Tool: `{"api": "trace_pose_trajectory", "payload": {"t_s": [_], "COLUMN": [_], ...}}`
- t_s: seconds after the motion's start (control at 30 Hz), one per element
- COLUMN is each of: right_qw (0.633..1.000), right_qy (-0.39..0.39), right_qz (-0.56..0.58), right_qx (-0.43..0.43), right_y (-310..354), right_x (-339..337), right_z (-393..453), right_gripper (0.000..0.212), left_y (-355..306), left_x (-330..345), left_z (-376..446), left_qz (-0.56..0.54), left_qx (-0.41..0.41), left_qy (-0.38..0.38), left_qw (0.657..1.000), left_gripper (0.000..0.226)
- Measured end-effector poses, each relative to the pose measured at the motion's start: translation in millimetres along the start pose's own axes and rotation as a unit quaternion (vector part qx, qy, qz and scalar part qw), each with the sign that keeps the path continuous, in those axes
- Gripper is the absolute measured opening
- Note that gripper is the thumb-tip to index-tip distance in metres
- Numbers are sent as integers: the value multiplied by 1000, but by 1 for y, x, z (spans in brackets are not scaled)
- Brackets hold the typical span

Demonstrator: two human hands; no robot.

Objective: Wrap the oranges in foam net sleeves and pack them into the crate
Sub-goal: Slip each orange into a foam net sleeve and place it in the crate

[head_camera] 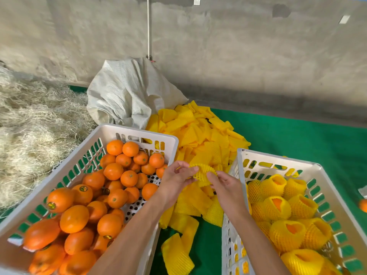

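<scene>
Both hands meet near the centre of the view, between two white slotted crates, and share one yellow foam net sleeve (pixel 202 172). The left hand (pixel 176 179) pinches the sleeve's left edge with its fingers (pixel 191 171) curled in; the right hand (pixel 226 185) grips the right edge, its fingers (pixel 213 178) clenched on the foam, so the sleeve arches between them, stretched a little open. No orange sits inside it that can be seen. Under and beyond the hands, from about 12 o'clock to 6 o'clock of them, lies a loose heap of flat yellow sleeves (pixel 200 135) spread over a green cloth (pixel 297 135). At 8 o'clock stands the left crate (pixel 137 130), holding bare oranges (pixel 113 171), some with small stickers near the stem. At 4 o'clock stands the right crate (pixel 278 157), where wrapped oranges (pixel 278 208) sit close together, orange skin showing through the open tops of their nets. One more orange (pixel 363 205) lies outside that crate at the right edge, on the cloth. A crumpled white woven sack (pixel 127 94) slumps at 11 o'clock behind the left crate, against a grey concrete wall (pixel 238 46). Pale straw-like fibre (pixel 35 126) is piled at 9 to 10 o'clock.
</scene>
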State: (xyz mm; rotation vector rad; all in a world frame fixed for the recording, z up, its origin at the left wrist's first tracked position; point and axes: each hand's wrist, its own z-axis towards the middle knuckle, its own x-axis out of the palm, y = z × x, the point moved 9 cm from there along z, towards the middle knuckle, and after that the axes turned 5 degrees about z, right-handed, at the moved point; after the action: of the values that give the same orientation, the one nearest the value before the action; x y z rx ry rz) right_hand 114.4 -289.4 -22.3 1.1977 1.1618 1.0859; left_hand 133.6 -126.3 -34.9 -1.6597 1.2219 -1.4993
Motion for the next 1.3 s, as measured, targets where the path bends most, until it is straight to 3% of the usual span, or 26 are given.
{"api": "trace_pose_trajectory", "payload": {"t_s": [0.1, 0.17, 0.2, 0.27, 0.3, 0.33, 0.4, 0.5, 0.7, 0.9, 0.97, 1.03, 1.1, 1.17, 1.23, 1.3], "right_qw": [999, 997, 996, 996, 997, 997, 997, 997, 996, 990, 986, 980, 974, 963, 955, 949], "right_qy": [-18, -23, -23, -17, -12, -8, 1, 5, -1, -35, -47, -59, -65, -66, -63, -57], "right_qz": [-36, -75, -84, -84, -81, -79, -80, -79, -88, -136, -161, -188, -216, -258, -289, -310], "right_qx": [-8, -14, -16, -15, -12, -8, -7, -4, 3, 5, -1, -11, -24, -30, -22, -29], "right_y": [-4, -5, -5, -6, -6, -7, -9, -12, -14, -18, -18, -15, -10, -5, -4, -1], "right_x": [-5, -6, -5, -5, -4, -4, -2, -2, -3, -9, -12, -13, -11, -10, -10, -7], "right_z": [0, 1, 2, 3, 4, 4, 5, 6, 6, 8, 9, 8, 6, 6, 4, 3], "right_gripper": [20, 22, 23, 29, 32, 35, 36, 36, 38, 41, 39, 35, 33, 25, 12, 15], "left_y": [-22, -41, -51, -60, -56, -47, -25, -3, -13, -62, -71, -71, -57, -31, -4, 12], "left_x": [-17, -42, -59, -96, -116, -138, -176, -197, -198, -135, -101, -64, -27, 1, 18, 23], "left_z": [-2, -4, -5, -2, 3, 8, 13, 16, 14, -4, -13, -16, -15, -16, -18, -19], "left_qz": [80, 160, 249, 499, 596, 652, 694, 736, 682, 448, 382, 320, 277, 230, 182, 153], "left_qx": [63, 137, 173, 187, 149, 88, -20, -31, -2, 145, 191, 210, 191, 132, 59, 8], "left_qy": [-17, -77, -124, -224, -254, -266, -258, -238, -280, -292, -250, -166, -75, -21, 2, 8], "left_qw": [995, 974, 945, 816, 747, 704, 672, 633, 676, 832, 869, 909, 939, 964, 982, 988], "left_gripper": [29, 23, 19, 25, 34, 44, 57, 66, 56, 76, 76, 61, 37, 28, 38, 54]}}
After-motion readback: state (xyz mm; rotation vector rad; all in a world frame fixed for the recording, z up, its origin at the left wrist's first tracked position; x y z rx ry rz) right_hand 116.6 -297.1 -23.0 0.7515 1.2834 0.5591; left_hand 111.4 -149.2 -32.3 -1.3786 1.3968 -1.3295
